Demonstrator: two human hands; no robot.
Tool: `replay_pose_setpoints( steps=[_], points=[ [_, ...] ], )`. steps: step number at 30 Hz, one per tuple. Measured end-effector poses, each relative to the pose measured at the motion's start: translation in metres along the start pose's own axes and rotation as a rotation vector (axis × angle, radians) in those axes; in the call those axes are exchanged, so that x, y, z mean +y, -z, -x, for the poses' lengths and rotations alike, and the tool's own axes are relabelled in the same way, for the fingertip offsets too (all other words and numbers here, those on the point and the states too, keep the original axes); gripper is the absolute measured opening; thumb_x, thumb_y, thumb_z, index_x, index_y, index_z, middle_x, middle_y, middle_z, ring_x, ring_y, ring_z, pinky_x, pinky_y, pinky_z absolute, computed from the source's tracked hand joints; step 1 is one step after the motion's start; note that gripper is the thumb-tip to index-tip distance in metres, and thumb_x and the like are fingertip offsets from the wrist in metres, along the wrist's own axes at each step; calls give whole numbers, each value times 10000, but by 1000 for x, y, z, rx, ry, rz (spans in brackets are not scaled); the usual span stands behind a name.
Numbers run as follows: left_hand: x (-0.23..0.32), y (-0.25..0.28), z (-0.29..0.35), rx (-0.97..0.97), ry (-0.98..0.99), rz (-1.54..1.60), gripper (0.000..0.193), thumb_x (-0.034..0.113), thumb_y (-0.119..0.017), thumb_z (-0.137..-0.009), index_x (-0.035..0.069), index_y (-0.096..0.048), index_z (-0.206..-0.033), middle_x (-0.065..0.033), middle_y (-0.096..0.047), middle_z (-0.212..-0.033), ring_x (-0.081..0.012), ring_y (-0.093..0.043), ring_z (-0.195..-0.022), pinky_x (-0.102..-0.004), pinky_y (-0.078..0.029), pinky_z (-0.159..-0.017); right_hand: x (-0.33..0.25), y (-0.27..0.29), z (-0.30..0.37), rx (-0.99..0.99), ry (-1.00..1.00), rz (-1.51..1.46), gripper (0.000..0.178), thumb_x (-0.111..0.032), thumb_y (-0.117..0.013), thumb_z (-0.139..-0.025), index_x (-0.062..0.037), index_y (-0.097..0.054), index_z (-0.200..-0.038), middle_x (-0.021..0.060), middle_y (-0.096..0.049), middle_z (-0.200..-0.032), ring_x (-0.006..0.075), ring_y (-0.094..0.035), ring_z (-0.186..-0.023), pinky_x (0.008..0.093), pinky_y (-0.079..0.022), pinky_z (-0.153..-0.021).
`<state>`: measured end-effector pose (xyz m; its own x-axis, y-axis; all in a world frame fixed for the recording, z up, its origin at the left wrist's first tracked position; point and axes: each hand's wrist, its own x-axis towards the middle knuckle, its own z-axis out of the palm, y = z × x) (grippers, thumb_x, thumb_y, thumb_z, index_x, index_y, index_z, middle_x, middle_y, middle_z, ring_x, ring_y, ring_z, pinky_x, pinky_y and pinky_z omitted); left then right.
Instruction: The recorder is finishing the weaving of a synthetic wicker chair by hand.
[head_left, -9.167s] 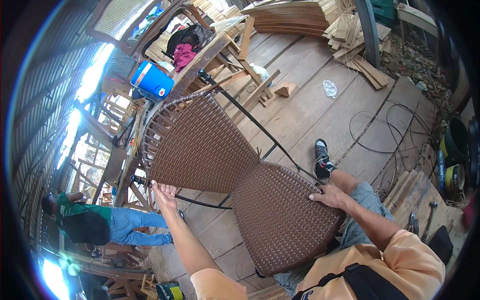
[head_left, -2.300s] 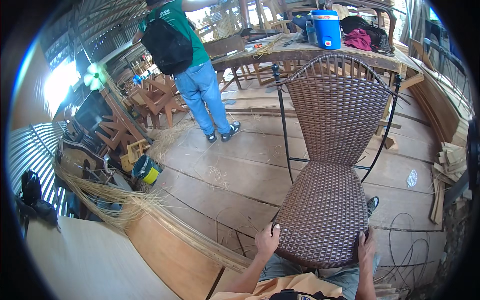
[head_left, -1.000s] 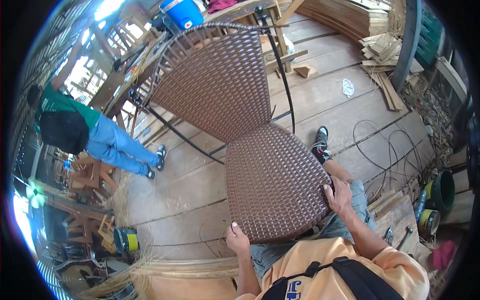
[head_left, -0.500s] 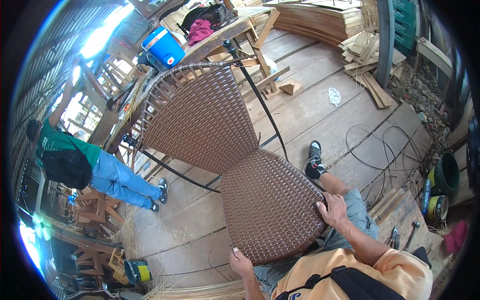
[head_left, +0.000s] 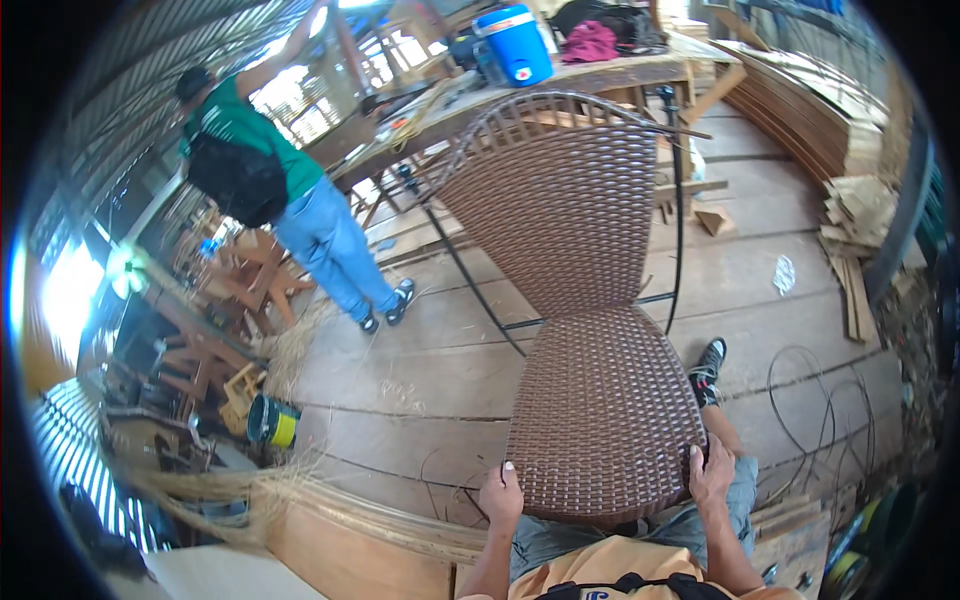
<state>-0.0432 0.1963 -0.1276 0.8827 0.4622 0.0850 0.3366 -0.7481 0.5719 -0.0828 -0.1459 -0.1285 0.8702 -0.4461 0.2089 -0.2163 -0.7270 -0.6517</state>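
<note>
A woven brown chair (head_left: 605,410), seen from above, with a hand at either front corner of its seat. The left hand (head_left: 502,495) grips the left corner, its thumb up against the weave and its other fingers curled, their tips hidden; the right hand (head_left: 711,470) grips the right edge, thumb toward the seat and fingers bent along the side. The seat lies between the two sets of fingers; ahead of them it narrows to a waist, from which the fan-shaped backrest (head_left: 575,200) spreads, its top border an openwork of loops. Black metal rods (head_left: 678,225) flank the backrest, well ahead of the fingers. Just ahead of the right fingers is the person's shoe (head_left: 709,362); farther right of them, loops of dark cane or wire (head_left: 820,415) lie on the plank floor (head_left: 440,385). Left of the left fingers, well apart, stands a dark bucket (head_left: 272,421) with a yellow patch. Farther ahead on that side, a co-worker in a green shirt (head_left: 262,128) raises one arm. Beyond the backrest, far from both hands, a workbench (head_left: 620,76) bears a blue cooler (head_left: 516,50) and a magenta cloth (head_left: 590,42).
</note>
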Motion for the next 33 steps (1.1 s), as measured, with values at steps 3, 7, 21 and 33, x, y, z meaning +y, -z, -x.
replay_pose_setpoints(
  steps=[3,7,21,33],
  points=[
    [0,-2,1,64,-80,31,336,352,-499,-893,53,-633,-818,-197,-632,-737,-411,-607,-695,-502,-468,-645,10,-7,2,2,-27,25,381,-271,-543,-849,-13,-548,-1128,207,-613,-953,395,-550,-895,461,-405,-839],
    [-5,-6,0,56,-42,-3,328,354,-501,-889,66,-641,-817,-194,-635,-738,-413,-608,-703,-507,-468,-647,8,-6,1,-12,-24,17,421,-308,-531,-861,-5,-541,-1153,212,-610,-1006,405,-543,-928,467,-412,-848],
    [2,0,0,71,-42,50,289,326,-549,-859,62,-660,-903,-201,-647,-786,-401,-621,-725,-485,-484,-659,-7,4,-4,-72,25,-28,397,-218,-463,-911,-23,-519,-1251,203,-580,-1179,368,-555,-1067,410,-413,-920],
    [0,-1,1,93,-54,65,296,324,-557,-859,59,-661,-939,-213,-647,-797,-410,-623,-728,-483,-490,-673,11,-7,-4,-74,9,-58,539,-382,-436,-911,55,-514,-1218,246,-573,-1168,408,-537,-1067,436,-387,-932]
  ],
)
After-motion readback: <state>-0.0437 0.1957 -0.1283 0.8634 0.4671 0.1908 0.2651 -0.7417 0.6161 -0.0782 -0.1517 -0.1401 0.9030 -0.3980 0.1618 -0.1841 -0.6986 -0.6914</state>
